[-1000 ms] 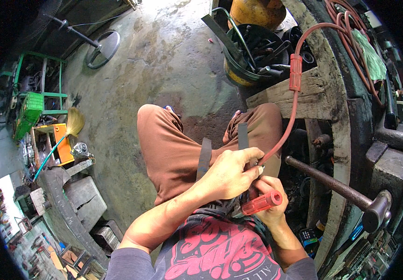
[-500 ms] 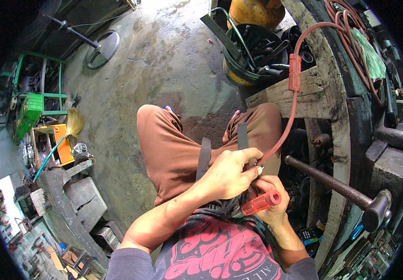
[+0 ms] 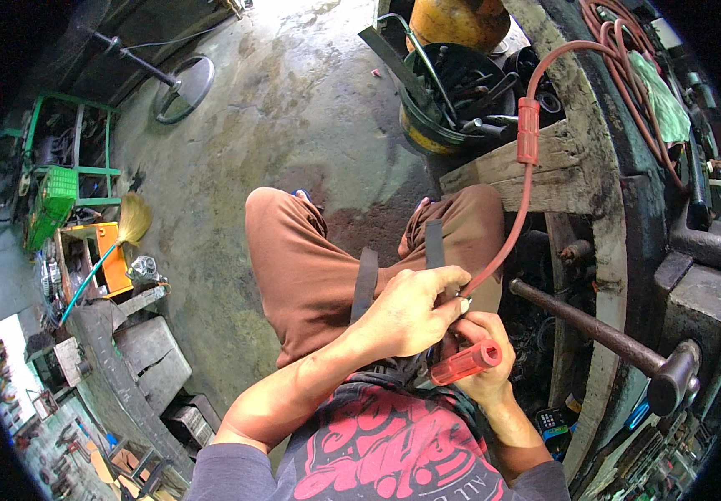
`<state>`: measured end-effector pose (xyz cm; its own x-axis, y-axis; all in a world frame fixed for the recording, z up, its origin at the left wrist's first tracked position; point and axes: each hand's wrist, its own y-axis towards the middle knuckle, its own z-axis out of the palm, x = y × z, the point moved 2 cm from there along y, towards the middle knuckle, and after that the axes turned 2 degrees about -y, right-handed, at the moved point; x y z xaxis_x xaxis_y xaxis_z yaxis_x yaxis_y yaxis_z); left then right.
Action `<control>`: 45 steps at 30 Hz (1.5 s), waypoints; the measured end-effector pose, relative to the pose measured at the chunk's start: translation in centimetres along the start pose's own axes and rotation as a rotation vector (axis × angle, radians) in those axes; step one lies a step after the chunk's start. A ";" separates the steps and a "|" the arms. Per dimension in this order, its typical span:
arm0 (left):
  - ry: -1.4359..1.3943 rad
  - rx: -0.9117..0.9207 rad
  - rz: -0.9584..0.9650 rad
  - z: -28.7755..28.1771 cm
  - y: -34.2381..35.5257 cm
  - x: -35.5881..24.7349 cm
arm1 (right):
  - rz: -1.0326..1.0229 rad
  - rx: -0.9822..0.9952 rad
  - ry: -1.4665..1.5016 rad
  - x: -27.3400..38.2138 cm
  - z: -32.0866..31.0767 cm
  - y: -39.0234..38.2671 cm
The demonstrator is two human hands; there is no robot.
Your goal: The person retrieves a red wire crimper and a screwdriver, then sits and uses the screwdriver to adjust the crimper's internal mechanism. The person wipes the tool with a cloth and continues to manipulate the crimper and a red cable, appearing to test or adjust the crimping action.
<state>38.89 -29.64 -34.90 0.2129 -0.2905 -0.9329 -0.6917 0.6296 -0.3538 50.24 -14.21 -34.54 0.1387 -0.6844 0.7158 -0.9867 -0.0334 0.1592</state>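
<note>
My left hand (image 3: 410,313) is closed round the lower end of a red cable (image 3: 504,246), its thumb and forefinger pinching near a small pale piece (image 3: 464,306). Just below it and to the right, my right hand (image 3: 492,367) has its fingers curled, close to the left fingertips. A red ribbed plastic handle (image 3: 461,364) with a hole in its end lies against the right palm. What the right fingertips grip is hidden. Up from my left hand the cable runs to a red ribbed connector sleeve (image 3: 527,132) and bends over toward the bench.
A heavy vise (image 3: 678,367) with a long bar handle (image 3: 586,326) juts from the wooden bench (image 3: 573,167) at right. Beyond my knees stands a bucket (image 3: 431,129) of metal scraps. A broom (image 3: 133,219), a green crate (image 3: 53,196) and a steering wheel (image 3: 185,89) are at left.
Both hands hold almost the same place. The red handle in my right hand has shifted only very slightly.
</note>
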 end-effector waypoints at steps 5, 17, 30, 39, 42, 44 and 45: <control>0.054 -0.036 0.066 0.1 0.1 0.2 | 0.021 0.006 0.006 -0.1 0.0 -0.1; 0.048 -0.010 0.006 0.3 0.2 0.3 | -0.030 0.044 -0.027 0.2 -0.5 0.6; 0.024 0.012 -0.006 0.5 0.0 0.6 | -0.047 0.099 0.078 -0.7 -0.5 0.3; 0.009 0.000 -0.008 0.4 -0.2 0.4 | -0.054 0.060 0.045 -0.6 -0.4 0.5; 0.005 0.009 -0.008 0.5 -0.2 0.6 | -0.036 0.047 0.086 -0.5 -0.5 0.5; 0.008 0.019 -0.011 0.6 -0.1 0.6 | -0.022 0.076 0.093 -0.5 -0.5 0.5; -0.003 0.020 -0.017 0.7 -0.1 0.7 | -0.023 0.083 0.074 -0.5 -0.5 0.5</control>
<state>39.61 -29.40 -35.54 0.2263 -0.2989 -0.9271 -0.6742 0.6389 -0.3705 49.73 -13.49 -34.45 0.1643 -0.6272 0.7613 -0.9864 -0.1111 0.1213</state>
